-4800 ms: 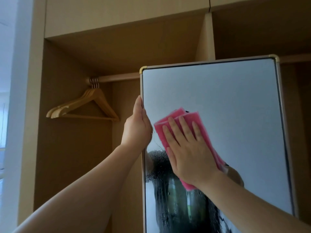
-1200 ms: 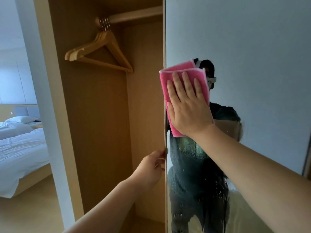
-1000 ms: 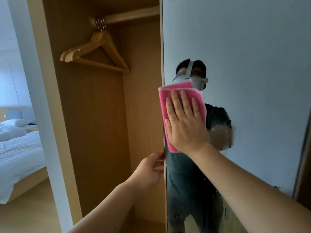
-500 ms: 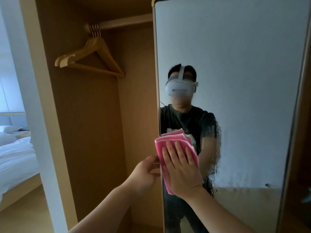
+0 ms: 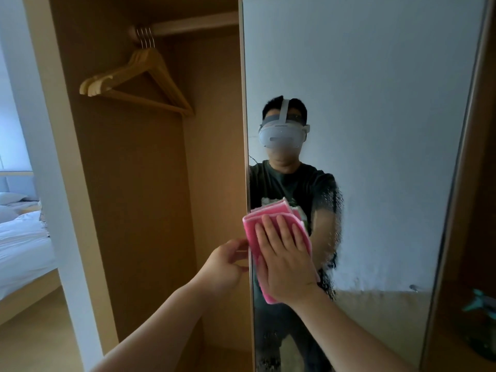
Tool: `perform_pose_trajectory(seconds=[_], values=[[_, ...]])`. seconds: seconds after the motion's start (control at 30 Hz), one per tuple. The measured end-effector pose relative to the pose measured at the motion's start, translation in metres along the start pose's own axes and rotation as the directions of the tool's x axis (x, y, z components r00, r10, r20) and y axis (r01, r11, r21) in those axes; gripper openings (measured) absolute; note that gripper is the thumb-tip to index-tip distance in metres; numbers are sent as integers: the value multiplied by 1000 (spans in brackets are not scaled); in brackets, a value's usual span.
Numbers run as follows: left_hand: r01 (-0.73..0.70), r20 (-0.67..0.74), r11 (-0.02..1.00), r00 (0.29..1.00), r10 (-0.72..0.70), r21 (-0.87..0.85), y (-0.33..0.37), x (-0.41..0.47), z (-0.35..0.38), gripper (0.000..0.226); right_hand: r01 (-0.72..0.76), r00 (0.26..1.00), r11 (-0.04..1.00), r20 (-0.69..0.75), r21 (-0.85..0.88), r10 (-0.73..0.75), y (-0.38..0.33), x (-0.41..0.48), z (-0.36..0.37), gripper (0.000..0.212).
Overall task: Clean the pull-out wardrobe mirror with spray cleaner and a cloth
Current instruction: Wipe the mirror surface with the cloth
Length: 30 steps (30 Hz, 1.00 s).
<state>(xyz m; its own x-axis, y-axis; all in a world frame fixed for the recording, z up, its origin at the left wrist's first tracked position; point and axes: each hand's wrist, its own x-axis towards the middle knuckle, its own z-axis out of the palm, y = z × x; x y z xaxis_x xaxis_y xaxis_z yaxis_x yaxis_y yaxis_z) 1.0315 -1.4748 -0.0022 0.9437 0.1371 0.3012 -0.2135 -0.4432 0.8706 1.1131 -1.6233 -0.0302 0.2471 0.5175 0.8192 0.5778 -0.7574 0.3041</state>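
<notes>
One tall mirror (image 5: 375, 130) fills the right side, beside the open wardrobe (image 5: 139, 183). The right hand (image 5: 285, 260), fingers spread flat, presses one folded pink cloth (image 5: 268, 218) against the glass low at its left edge. The left hand (image 5: 224, 264) pinches the mirror's left frame just beside it. Several wooden hangers (image 5: 139, 79) hang far left; their number is unclear.
</notes>
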Motion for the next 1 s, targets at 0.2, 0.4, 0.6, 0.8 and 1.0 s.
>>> perform_pose_trajectory(seconds=[0.2,0.4,0.6,0.8,1.0], values=[[32,-11,998,999,-31,62,8,1,-1,57,-36,995,998,-98,-46,31,44,56,-32,65],[7,-66,980,998,6,200,11,2,0,24,63,988,990,-129,-129,-80,68,74,-47,60],[-8,-97,962,995,36,274,16,2,2,21,78,988,985,-119,-156,-98,85,89,-61,58],[9,-125,947,992,33,320,18,1,4,17,53,987,987,-143,-154,-76,87,88,-61,57],[44,-162,925,987,20,378,23,1,6,17,14,985,991,-170,-132,-37,84,67,-50,57]])
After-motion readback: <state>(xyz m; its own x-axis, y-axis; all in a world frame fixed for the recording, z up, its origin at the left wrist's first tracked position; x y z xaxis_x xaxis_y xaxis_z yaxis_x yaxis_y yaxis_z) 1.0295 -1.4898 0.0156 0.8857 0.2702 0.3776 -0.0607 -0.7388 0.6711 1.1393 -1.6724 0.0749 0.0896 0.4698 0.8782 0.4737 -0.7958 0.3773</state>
